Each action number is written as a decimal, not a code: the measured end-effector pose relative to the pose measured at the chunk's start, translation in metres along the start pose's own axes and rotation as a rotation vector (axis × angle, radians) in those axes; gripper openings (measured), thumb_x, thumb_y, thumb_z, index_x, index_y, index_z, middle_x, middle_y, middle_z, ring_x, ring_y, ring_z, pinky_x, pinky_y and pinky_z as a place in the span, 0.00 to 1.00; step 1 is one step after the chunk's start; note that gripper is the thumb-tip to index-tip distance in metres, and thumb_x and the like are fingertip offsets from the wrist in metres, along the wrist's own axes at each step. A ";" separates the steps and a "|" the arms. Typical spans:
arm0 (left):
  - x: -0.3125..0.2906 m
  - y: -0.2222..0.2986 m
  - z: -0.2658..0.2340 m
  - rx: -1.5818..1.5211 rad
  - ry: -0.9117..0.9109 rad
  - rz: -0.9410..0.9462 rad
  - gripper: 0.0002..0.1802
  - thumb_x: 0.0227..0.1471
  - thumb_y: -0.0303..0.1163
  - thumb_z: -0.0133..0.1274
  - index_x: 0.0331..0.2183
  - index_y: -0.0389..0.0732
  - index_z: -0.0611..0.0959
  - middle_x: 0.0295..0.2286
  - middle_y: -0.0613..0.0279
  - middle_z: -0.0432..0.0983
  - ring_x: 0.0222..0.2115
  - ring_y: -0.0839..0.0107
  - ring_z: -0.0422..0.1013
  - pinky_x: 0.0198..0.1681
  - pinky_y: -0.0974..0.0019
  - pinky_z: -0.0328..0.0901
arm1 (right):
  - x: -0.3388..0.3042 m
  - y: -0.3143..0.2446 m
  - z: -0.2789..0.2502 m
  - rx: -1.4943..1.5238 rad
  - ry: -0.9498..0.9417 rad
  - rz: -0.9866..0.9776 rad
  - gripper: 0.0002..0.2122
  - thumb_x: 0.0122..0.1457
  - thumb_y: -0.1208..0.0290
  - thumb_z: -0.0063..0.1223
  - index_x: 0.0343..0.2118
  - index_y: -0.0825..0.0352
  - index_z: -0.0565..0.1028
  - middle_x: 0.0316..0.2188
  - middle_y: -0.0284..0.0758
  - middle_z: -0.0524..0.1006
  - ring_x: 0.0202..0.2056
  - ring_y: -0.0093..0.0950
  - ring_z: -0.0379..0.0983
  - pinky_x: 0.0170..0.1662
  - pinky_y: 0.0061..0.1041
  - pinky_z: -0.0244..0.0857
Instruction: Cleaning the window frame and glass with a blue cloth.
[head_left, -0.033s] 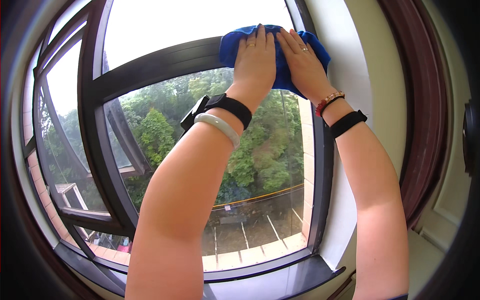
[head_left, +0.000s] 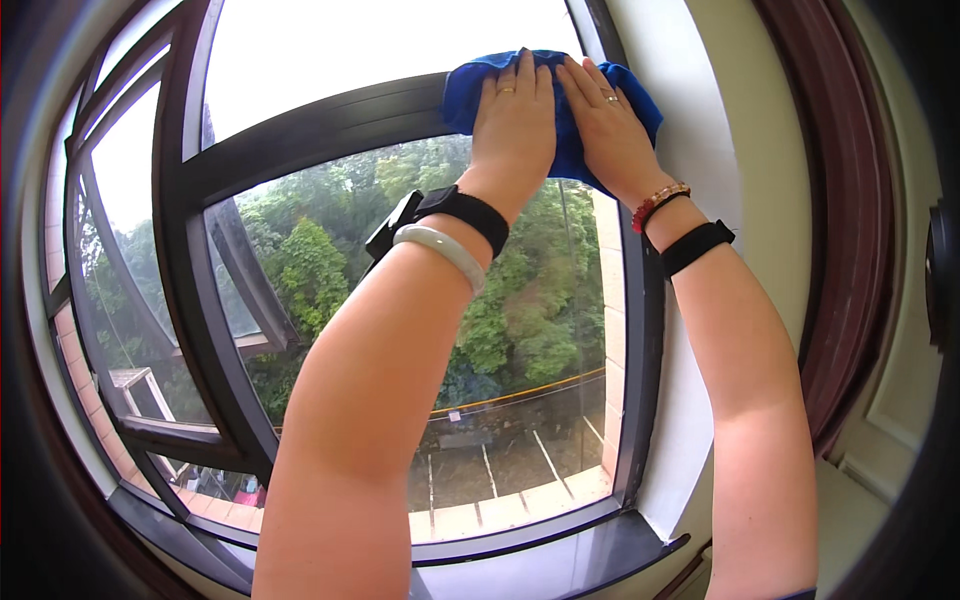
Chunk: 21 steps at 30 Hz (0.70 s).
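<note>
Cloth [head_left: 568, 150] of deep blue lay bunched over the upper right corner of the lower window pane [head_left: 535, 320], covering the right end of the dark horizontal window rail [head_left: 330, 125] and hiding its joint with the side frame [head_left: 645, 380]. Left hand [head_left: 515, 120] and right hand [head_left: 612, 135] rested flat on it, side by side, fingers stretched upward and fairly straight, none visibly curled round an edge. Both palms were out of sight, so whether any fold was pinched beneath them could not be told, and the thumbs were hard to make out.

On the left wrist, a pale bangle [head_left: 445, 252] sat below a black strap [head_left: 468, 213], whose attached device [head_left: 392, 224] was turned away, its face unseen. A beaded bracelet [head_left: 652, 205] and a black band [head_left: 698, 248] circled the right wrist. The forearms hid part of the pane and were cut off at the lower edge. Through the glass, trees [head_left: 525, 300] showed softly, and a small red object [head_left: 250, 496] at lower left was too tiny to identify
</note>
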<state>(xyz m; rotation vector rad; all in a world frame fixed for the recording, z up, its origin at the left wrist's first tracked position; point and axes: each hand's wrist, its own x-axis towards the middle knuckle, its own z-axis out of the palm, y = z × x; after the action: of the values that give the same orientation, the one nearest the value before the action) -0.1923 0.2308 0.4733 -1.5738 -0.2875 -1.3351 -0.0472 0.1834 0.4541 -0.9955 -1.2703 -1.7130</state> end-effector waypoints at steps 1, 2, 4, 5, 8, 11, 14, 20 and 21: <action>0.004 0.007 0.005 -0.003 0.001 0.002 0.30 0.47 0.22 0.48 0.54 0.30 0.65 0.56 0.43 0.58 0.57 0.52 0.58 0.59 0.54 0.53 | -0.002 0.006 0.001 -0.003 -0.001 0.002 0.23 0.58 0.80 0.37 0.58 0.68 0.61 0.62 0.37 0.58 0.63 0.35 0.52 0.60 0.40 0.55; 0.008 0.013 0.009 -0.019 0.005 -0.008 0.30 0.47 0.23 0.48 0.54 0.33 0.65 0.56 0.43 0.58 0.57 0.52 0.57 0.59 0.53 0.52 | -0.002 0.010 0.003 -0.018 -0.005 0.027 0.23 0.58 0.80 0.37 0.58 0.68 0.61 0.62 0.39 0.58 0.64 0.37 0.52 0.60 0.40 0.55; 0.013 0.023 0.014 -0.038 0.010 -0.016 0.31 0.47 0.23 0.48 0.55 0.35 0.65 0.57 0.43 0.58 0.57 0.52 0.57 0.59 0.51 0.52 | -0.003 0.016 0.006 -0.038 -0.010 0.054 0.23 0.57 0.80 0.38 0.59 0.68 0.61 0.62 0.41 0.57 0.64 0.38 0.51 0.60 0.39 0.55; 0.014 0.028 0.014 -0.059 0.022 -0.022 0.31 0.48 0.23 0.47 0.56 0.38 0.65 0.57 0.43 0.58 0.57 0.52 0.57 0.59 0.50 0.51 | -0.004 0.018 0.008 -0.080 0.000 0.101 0.24 0.57 0.79 0.38 0.59 0.67 0.60 0.62 0.44 0.57 0.64 0.40 0.51 0.60 0.40 0.54; 0.014 0.029 0.016 -0.071 0.012 -0.039 0.31 0.49 0.24 0.47 0.57 0.44 0.66 0.57 0.44 0.57 0.57 0.53 0.57 0.59 0.47 0.49 | -0.006 0.013 0.011 -0.191 0.015 0.175 0.24 0.58 0.77 0.40 0.60 0.64 0.60 0.62 0.48 0.56 0.64 0.43 0.50 0.60 0.42 0.54; 0.012 0.026 0.016 -0.040 0.007 -0.041 0.29 0.49 0.26 0.46 0.55 0.43 0.68 0.57 0.46 0.59 0.56 0.53 0.59 0.59 0.46 0.50 | -0.005 0.009 0.009 -0.279 0.024 0.226 0.23 0.58 0.76 0.40 0.59 0.61 0.62 0.60 0.49 0.59 0.63 0.46 0.51 0.60 0.45 0.53; 0.009 0.025 0.013 -0.043 0.049 -0.016 0.26 0.49 0.28 0.48 0.52 0.38 0.72 0.55 0.47 0.63 0.54 0.53 0.62 0.58 0.47 0.52 | -0.006 0.007 0.016 -0.181 0.066 0.232 0.23 0.58 0.78 0.40 0.59 0.64 0.62 0.58 0.49 0.61 0.62 0.48 0.52 0.60 0.46 0.53; -0.014 -0.007 0.000 0.060 0.080 -0.003 0.28 0.48 0.28 0.50 0.53 0.37 0.70 0.55 0.45 0.61 0.54 0.52 0.61 0.58 0.49 0.53 | 0.008 -0.033 0.026 -0.102 0.082 0.186 0.23 0.57 0.79 0.41 0.58 0.72 0.61 0.58 0.51 0.61 0.62 0.50 0.50 0.61 0.45 0.51; -0.018 -0.014 -0.005 0.073 0.078 -0.002 0.28 0.48 0.28 0.50 0.53 0.37 0.69 0.56 0.45 0.61 0.55 0.52 0.61 0.58 0.49 0.53 | 0.012 -0.042 0.025 -0.094 0.086 0.180 0.23 0.57 0.79 0.41 0.58 0.72 0.61 0.58 0.51 0.61 0.62 0.50 0.50 0.61 0.45 0.51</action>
<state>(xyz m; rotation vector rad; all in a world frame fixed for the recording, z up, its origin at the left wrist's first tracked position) -0.2123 0.2408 0.4650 -1.4579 -0.2858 -1.3690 -0.0868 0.2153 0.4542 -1.0463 -1.0219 -1.6691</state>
